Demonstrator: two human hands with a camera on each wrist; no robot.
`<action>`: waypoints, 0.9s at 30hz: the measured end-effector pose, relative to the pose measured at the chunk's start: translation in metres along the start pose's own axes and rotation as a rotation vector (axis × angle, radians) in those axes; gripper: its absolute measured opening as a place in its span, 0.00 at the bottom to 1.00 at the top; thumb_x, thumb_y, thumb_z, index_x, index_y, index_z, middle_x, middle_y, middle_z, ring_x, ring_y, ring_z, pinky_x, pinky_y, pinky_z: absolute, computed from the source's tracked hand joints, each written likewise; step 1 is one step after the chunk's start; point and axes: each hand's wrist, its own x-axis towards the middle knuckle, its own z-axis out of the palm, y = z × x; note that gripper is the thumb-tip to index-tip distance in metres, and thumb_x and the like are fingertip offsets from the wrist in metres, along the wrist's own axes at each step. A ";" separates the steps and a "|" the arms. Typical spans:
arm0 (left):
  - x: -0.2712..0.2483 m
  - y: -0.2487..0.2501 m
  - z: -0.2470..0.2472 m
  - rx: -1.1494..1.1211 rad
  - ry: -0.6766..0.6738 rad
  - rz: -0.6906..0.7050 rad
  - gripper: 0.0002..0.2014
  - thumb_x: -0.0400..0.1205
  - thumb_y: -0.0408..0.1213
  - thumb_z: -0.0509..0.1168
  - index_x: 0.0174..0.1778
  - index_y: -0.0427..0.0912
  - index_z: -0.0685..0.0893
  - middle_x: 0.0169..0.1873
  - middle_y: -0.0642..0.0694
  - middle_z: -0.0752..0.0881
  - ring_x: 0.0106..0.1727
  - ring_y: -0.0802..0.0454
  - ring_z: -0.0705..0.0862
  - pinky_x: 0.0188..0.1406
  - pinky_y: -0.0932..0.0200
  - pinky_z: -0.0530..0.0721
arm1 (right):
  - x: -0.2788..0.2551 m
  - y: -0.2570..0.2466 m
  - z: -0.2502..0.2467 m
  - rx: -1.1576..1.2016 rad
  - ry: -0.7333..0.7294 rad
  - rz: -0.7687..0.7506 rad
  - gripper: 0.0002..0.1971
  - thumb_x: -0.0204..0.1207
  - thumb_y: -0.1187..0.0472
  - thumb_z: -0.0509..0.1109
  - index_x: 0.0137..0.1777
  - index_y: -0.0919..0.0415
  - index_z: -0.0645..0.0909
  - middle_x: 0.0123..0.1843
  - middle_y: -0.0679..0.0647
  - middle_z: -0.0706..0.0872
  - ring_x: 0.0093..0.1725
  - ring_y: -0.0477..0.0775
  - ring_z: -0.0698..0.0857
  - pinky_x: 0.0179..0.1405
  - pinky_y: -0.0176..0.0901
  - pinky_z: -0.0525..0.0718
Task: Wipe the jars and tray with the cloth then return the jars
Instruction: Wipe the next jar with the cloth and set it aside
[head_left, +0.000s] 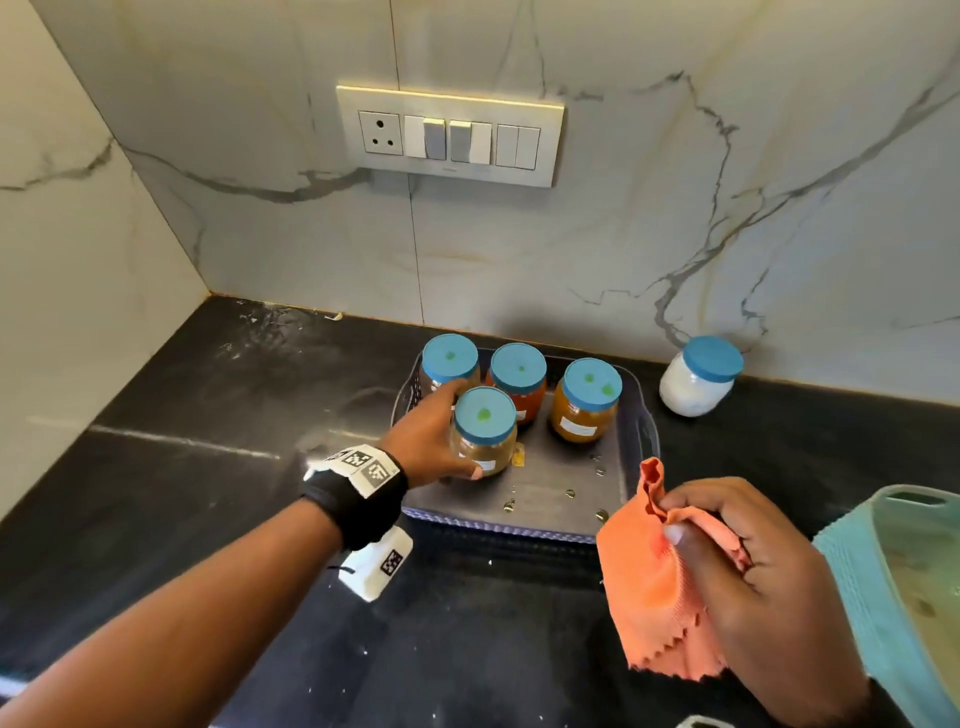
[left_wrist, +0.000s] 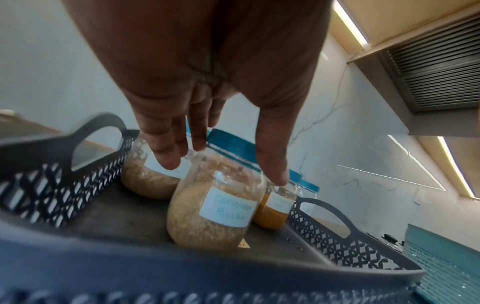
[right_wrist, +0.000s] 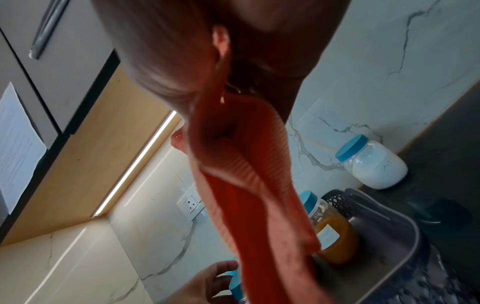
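The left hand reaches into the dark grey plastic tray with lattice sides on the black stone surface. Its fingers and thumb are spread around the near glass jar of tan powder with a blue lid; whether they grip it I cannot tell. Three more blue-lidded jars stand upright in the tray behind it. A white salt jar with a blue lid stands outside the tray, by the wall. The right hand clutches a bunched orange cloth near the tray's front right corner.
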 end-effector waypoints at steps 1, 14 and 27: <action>0.003 0.000 0.001 -0.004 -0.003 -0.003 0.49 0.67 0.37 0.86 0.81 0.44 0.65 0.74 0.48 0.77 0.73 0.51 0.78 0.69 0.62 0.72 | 0.000 -0.003 -0.001 0.013 0.012 0.010 0.06 0.76 0.57 0.67 0.51 0.49 0.84 0.50 0.34 0.85 0.56 0.40 0.84 0.53 0.23 0.79; 0.035 -0.012 0.007 0.058 -0.118 -0.030 0.55 0.64 0.47 0.87 0.83 0.52 0.63 0.77 0.50 0.78 0.77 0.47 0.76 0.80 0.45 0.72 | -0.009 -0.001 -0.011 0.019 0.071 0.155 0.09 0.73 0.64 0.74 0.51 0.52 0.85 0.49 0.36 0.86 0.55 0.37 0.83 0.49 0.18 0.78; 0.008 0.008 0.020 -0.217 0.123 0.166 0.47 0.65 0.48 0.87 0.76 0.52 0.67 0.68 0.57 0.83 0.68 0.60 0.83 0.70 0.51 0.83 | 0.000 -0.005 -0.001 0.152 0.093 0.332 0.14 0.75 0.58 0.73 0.55 0.37 0.82 0.54 0.26 0.84 0.58 0.29 0.81 0.47 0.30 0.78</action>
